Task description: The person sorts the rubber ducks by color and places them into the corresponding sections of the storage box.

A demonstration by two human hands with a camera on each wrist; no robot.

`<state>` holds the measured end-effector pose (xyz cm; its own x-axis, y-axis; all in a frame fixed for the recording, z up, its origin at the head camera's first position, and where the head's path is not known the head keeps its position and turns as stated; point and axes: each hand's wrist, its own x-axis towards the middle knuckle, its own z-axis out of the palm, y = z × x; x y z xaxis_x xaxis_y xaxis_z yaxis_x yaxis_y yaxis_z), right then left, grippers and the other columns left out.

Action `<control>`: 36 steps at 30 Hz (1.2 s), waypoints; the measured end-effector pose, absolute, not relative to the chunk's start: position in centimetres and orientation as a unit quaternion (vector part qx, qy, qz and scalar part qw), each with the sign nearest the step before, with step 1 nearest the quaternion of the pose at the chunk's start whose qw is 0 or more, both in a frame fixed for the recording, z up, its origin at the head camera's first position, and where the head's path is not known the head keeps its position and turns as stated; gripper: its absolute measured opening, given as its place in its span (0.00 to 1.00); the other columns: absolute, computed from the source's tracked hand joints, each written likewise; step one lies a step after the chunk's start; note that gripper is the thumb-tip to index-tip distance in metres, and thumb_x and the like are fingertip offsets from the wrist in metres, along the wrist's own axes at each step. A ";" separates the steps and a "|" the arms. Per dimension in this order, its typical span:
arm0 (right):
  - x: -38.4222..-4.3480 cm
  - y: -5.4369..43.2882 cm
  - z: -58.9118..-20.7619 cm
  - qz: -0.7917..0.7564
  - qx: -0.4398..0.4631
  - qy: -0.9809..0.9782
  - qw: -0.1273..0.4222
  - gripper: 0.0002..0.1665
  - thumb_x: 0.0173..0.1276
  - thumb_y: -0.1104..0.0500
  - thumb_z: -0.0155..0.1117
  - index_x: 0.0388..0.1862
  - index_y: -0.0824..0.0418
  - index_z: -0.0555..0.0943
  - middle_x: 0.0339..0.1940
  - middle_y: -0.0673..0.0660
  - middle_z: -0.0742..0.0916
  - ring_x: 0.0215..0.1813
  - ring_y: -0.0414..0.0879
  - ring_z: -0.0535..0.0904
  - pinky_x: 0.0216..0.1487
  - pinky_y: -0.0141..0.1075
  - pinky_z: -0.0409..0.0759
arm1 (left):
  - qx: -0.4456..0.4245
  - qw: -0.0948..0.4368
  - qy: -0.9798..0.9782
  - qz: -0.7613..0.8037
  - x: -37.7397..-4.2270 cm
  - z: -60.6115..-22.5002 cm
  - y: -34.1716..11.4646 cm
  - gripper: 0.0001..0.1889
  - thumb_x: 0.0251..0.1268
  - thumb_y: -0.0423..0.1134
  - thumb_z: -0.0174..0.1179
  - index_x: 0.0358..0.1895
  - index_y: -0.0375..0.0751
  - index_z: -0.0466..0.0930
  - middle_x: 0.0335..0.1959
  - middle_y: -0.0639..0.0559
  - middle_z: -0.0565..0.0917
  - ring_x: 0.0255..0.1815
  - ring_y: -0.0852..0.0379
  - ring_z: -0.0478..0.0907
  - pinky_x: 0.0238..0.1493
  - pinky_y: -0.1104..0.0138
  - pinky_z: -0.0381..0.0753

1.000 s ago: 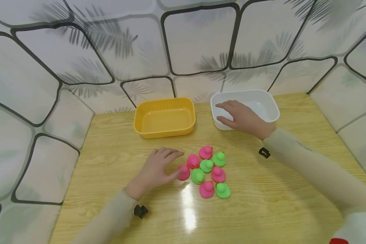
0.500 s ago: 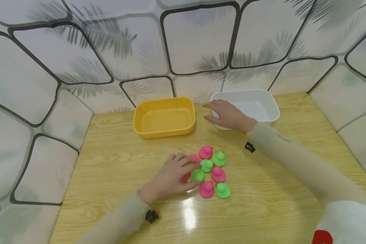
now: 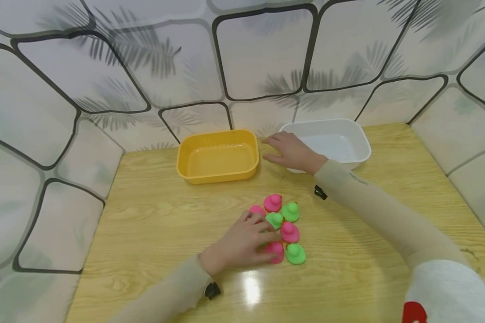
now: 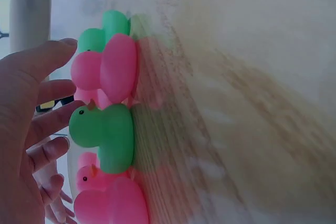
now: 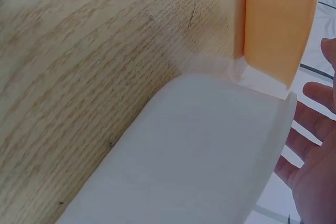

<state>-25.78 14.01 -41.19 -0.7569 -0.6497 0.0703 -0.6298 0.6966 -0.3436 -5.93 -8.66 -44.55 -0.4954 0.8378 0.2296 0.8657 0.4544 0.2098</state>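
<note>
Several pink and green rubber ducks stand in a tight cluster on the wooden table, among them a pink duck (image 3: 290,232) and a green duck (image 3: 296,254). My left hand (image 3: 244,244) reaches over the cluster's left side with fingers spread, covering some ducks in the head view. In the left wrist view, its fingertips are close to a green duck (image 4: 116,137) and a pink duck (image 4: 119,67); contact is unclear. Over the left end of a white tub (image 3: 339,146) is my right hand (image 3: 293,152), fingers extended and holding nothing.
A yellow tub (image 3: 218,161) stands against the back wall, left of the white one, with a gap between them. Patterned fabric walls (image 3: 262,54) border the wooden table (image 3: 153,224) at the back and sides.
My left hand has moved right, from the cluster's left edge to over the ducks. The right hand has shifted left across the white tub toward the yellow one. The uncovered ducks have kept their places.
</note>
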 end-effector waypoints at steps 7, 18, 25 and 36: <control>-25.7 13.1 -41.5 -0.168 -0.349 0.922 0.033 0.37 0.79 0.43 0.61 0.76 0.65 0.71 0.72 0.65 0.78 0.74 0.62 0.70 0.77 0.59 0.61 | -0.504 0.044 -0.855 -0.114 -5.7 -44.7 -8.3 0.21 0.66 0.62 0.68 0.58 0.61 0.88 0.45 0.65 0.87 0.53 0.58 0.74 0.60 0.58 0.69; -26.2 12.3 -42.0 -0.136 -0.349 0.926 0.050 0.41 0.80 0.38 0.57 0.79 0.63 0.69 0.76 0.63 0.75 0.79 0.63 0.64 0.79 0.61 0.56 | -0.513 0.047 -0.853 -0.089 -5.5 -44.7 -8.2 0.16 0.67 0.59 0.68 0.52 0.60 0.90 0.45 0.66 0.88 0.51 0.60 0.75 0.60 0.58 0.67; -26.1 11.9 -42.1 -0.128 -0.359 0.923 0.053 0.42 0.80 0.38 0.57 0.80 0.64 0.67 0.80 0.64 0.69 0.83 0.63 0.56 0.81 0.60 0.50 | -0.512 0.054 -0.852 -0.099 -5.4 -44.6 -8.2 0.16 0.67 0.57 0.68 0.53 0.59 0.89 0.45 0.65 0.88 0.52 0.59 0.75 0.61 0.57 0.67; -25.9 11.8 -41.4 -0.118 -0.359 0.924 0.053 0.43 0.80 0.39 0.58 0.81 0.65 0.65 0.81 0.64 0.68 0.84 0.63 0.53 0.81 0.62 0.47 | -0.504 0.056 -0.851 -0.139 -6.7 -42.1 -8.7 0.14 0.67 0.56 0.69 0.49 0.56 0.89 0.44 0.65 0.88 0.51 0.58 0.75 0.63 0.53 0.68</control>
